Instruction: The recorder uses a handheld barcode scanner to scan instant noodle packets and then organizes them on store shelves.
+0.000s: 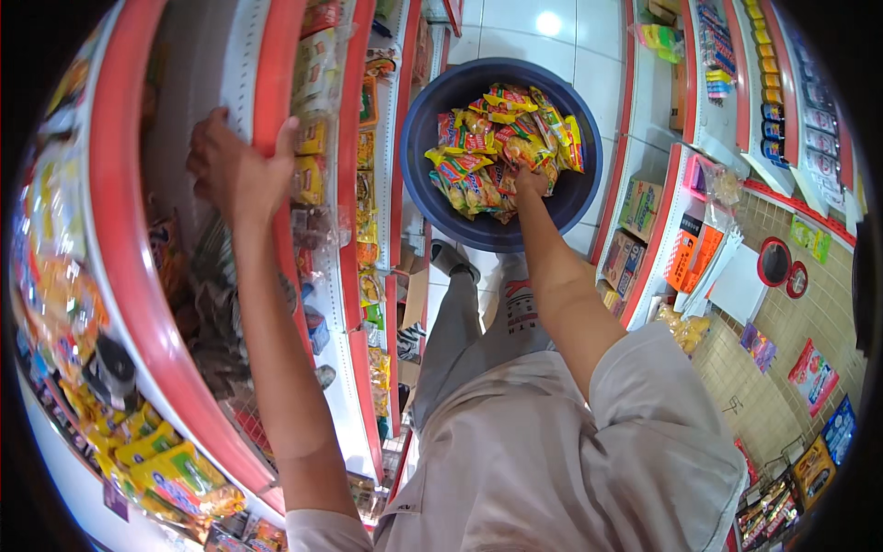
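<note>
A dark blue plastic tub (428,200) stands on the floor before me, holding a heap of yellow and red instant noodle packets (469,186). My right hand (531,181) reaches down into the heap and touches a packet; its fingertips are partly hidden, so its grip is unclear. At the left, my left hand (243,169) spreads over the red front edge of a shelf (272,83), thumb apart from the fingers. Nothing shows in that hand. Behind the edge, the dark shelf bay (183,90) has a bare stretch near my fingers.
Shelves of packaged goods (365,200) line the left side of a narrow tiled aisle (531,34). On the right, more shelves hold cartons (638,207), bottles (772,131) and an orange pack (690,252). My feet stand close behind the tub; an opened carton (414,297) lies low at left.
</note>
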`<state>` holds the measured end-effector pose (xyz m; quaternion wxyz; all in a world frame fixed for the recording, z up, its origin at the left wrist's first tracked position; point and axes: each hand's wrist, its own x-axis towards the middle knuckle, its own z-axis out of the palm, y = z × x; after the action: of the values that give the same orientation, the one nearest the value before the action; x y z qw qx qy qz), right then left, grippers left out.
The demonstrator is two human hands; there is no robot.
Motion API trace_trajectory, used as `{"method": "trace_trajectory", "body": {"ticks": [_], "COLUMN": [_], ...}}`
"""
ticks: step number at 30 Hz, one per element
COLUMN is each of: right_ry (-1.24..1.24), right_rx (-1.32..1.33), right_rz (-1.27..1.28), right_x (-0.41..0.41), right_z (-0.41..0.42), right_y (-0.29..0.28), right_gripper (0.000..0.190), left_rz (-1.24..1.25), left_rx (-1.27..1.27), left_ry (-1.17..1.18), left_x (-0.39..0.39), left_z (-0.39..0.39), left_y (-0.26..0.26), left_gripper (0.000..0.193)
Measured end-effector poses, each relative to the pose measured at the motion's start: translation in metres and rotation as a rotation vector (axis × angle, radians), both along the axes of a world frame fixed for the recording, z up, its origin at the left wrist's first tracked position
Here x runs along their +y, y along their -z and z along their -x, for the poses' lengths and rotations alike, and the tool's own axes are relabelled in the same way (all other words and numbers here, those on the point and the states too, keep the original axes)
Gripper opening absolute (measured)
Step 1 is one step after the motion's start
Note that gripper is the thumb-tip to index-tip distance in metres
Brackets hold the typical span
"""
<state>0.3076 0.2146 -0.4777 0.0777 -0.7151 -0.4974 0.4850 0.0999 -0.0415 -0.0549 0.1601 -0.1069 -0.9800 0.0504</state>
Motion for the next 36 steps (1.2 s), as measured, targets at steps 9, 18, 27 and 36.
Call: {"method": "trace_trajectory", "body": {"ticks": [9,18,27,36], "right_ry": [-0.798,-1.227,-1.626,-1.925], "right_rx": [0.394,0.711,1.064,1.109], "right_rz": [-0.259,0.680,-0.838,-0.251], "right_x": [-0.003,-0.064,-0.242,-0.283], "right_z": [-0.059,-0.106,0.010,0.053], "right_y": [-0.163,-0.405,-0.494,-0.450], "right_gripper": [0.019,0.029,0.071,0.063], "left_rz": [-0.680,-1.540,-2.629,-2.844], "left_rx": [0.014,-0.894,-0.948,-0.969], "left_ry": [0.649,0.322,-0.110,-0.144], "left_x": [0.013,-0.069,-0.142,-0.155], "left_z": [-0.059,-0.292,-0.366,-0.389], "left_y": [-0.043,0.040,0.021,0.040], "left_gripper": [0.037,0.077,0.072,0.053]}}
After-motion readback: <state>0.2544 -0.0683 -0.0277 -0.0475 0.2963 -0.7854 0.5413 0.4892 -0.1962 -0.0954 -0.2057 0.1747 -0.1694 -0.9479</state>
